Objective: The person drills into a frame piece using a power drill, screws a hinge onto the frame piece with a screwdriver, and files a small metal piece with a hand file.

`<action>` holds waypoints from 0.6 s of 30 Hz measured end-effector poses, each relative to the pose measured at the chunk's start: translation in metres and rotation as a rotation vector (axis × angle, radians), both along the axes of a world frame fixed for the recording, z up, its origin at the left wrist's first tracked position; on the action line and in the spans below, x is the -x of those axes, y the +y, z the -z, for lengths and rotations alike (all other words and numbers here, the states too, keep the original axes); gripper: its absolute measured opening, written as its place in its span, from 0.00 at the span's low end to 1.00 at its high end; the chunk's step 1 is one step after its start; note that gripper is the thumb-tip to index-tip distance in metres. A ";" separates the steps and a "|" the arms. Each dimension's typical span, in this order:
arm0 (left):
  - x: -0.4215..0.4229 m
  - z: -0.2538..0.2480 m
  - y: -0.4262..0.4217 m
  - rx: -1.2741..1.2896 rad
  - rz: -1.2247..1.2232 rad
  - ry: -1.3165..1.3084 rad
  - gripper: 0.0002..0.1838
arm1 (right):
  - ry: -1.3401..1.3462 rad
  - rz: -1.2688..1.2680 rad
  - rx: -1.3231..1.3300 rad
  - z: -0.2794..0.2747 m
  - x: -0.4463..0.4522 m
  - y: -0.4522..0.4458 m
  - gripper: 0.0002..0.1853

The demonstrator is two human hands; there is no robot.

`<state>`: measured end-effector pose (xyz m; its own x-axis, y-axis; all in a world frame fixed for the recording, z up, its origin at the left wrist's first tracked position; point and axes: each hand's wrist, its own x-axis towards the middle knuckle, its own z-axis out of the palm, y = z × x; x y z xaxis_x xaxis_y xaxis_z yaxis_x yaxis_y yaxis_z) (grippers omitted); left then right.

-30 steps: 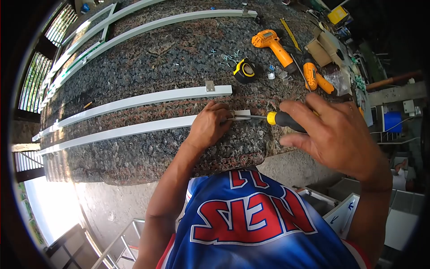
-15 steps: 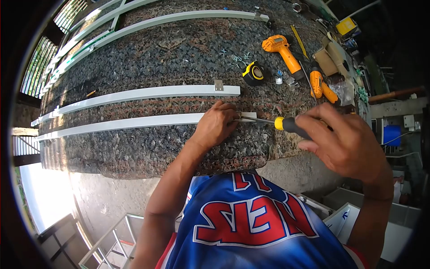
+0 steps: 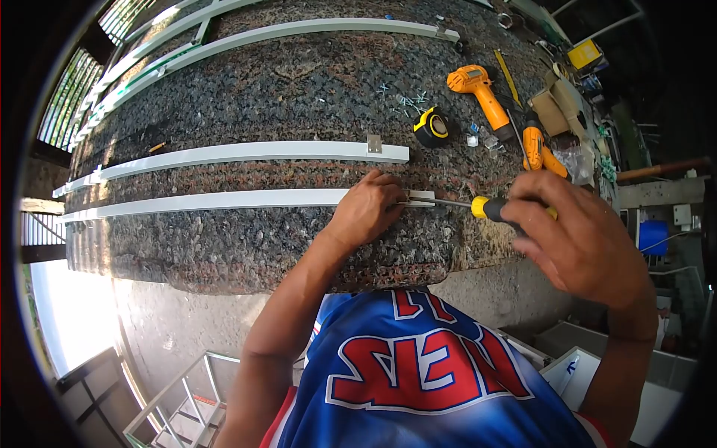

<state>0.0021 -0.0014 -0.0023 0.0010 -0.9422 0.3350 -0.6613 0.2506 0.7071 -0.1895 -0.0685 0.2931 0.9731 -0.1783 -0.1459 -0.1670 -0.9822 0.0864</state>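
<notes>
Right fingers (image 3: 532,218) around the screwdriver handle (image 3: 493,208) (black and yellow).

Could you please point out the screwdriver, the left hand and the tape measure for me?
Screwdriver (image 3: 491,209): head view, on the front of its handle.
Left hand (image 3: 366,210): head view, on its back.
Tape measure (image 3: 431,128): head view, mid-case.

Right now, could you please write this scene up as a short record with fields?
left hand: over the nearest white bar, by its right end; exact hold hidden
right hand: on the screwdriver, yellow and black
screwdriver: points left, toward that bar's end
next bar: metal bracket near its right end
beyond: tape measure, loose screws, orange power tool
</notes>
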 end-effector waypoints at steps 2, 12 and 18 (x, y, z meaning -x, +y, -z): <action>0.000 -0.002 0.000 -0.023 -0.004 -0.004 0.08 | -0.005 0.036 -0.017 0.003 0.005 -0.001 0.25; -0.001 -0.003 0.000 -0.005 -0.003 -0.009 0.08 | -0.019 0.008 0.106 0.008 0.009 -0.007 0.24; -0.002 -0.001 -0.001 -0.008 0.000 0.005 0.08 | -0.003 -0.038 0.022 0.006 -0.002 -0.009 0.25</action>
